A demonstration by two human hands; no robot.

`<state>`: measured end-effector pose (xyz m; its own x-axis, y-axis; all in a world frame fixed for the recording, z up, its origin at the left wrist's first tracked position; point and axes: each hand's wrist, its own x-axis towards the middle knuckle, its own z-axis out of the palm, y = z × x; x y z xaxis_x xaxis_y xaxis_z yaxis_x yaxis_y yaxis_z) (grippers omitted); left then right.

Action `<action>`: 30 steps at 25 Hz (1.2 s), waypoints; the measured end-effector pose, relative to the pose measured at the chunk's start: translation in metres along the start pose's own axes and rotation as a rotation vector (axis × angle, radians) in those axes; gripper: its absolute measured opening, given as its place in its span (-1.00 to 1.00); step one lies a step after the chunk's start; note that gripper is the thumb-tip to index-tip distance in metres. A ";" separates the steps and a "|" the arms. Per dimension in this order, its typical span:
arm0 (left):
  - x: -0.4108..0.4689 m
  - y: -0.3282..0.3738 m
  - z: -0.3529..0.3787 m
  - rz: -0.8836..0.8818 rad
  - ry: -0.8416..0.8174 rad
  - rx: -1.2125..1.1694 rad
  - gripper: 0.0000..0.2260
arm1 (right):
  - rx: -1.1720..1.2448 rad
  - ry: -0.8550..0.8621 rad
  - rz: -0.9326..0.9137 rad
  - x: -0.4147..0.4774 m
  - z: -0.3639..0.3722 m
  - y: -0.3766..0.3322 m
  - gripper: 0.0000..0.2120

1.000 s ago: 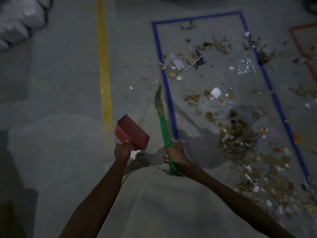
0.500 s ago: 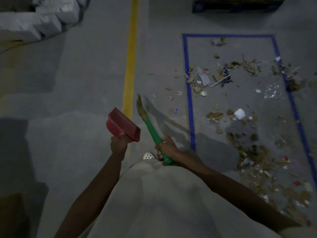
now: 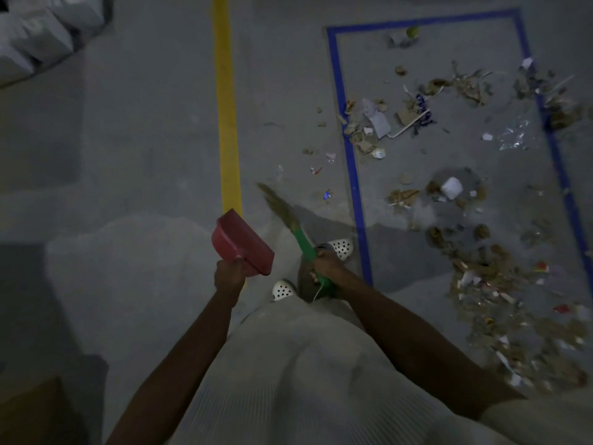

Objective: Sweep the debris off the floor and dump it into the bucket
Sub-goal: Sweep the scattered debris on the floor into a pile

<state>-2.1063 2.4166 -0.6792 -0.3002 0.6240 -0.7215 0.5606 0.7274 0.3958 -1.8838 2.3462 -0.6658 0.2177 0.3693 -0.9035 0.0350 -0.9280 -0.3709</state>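
Observation:
My left hand (image 3: 228,276) grips the handle of a red dustpan (image 3: 241,242), held up off the floor. My right hand (image 3: 325,263) grips the green handle of a short broom (image 3: 301,240); its straw bristles (image 3: 277,203) point up and to the left, near the yellow line. Debris (image 3: 481,274) of paper scraps, cardboard bits and plastic lies scattered inside a blue taped rectangle (image 3: 353,175) on the grey floor, thickest at the lower right. A few small scraps (image 3: 321,170) lie just left of the blue tape. No bucket is in view.
A yellow floor line (image 3: 228,117) runs up the middle. Pale sacks or blocks (image 3: 41,36) are stacked at the top left. My white perforated shoes (image 3: 340,247) stand beside the blue tape. A brown box corner (image 3: 29,409) sits at the bottom left.
The view has shifted as I step; the broom swung left from the blue tape toward the yellow line. Both hands keep their hold on dustpan and broom.

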 end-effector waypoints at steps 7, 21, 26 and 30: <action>0.006 0.068 0.059 0.004 -0.103 0.145 -0.42 | 0.502 0.280 0.258 0.056 -0.086 0.032 -0.73; 0.007 0.223 0.153 0.206 -0.286 0.326 -0.42 | 0.934 0.625 0.329 0.043 -0.170 -0.028 -0.37; 0.022 0.231 0.136 0.179 -0.239 0.269 -0.44 | 0.843 0.367 0.090 0.015 -0.140 -0.051 -0.61; 0.031 0.210 0.108 0.063 -0.119 0.171 -0.48 | 0.596 0.078 0.021 0.021 -0.115 -0.078 -0.57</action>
<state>-1.9144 2.5580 -0.6801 -0.1735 0.6211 -0.7643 0.7008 0.6231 0.3473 -1.7701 2.4211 -0.6313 0.2841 0.3256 -0.9018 -0.5184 -0.7391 -0.4302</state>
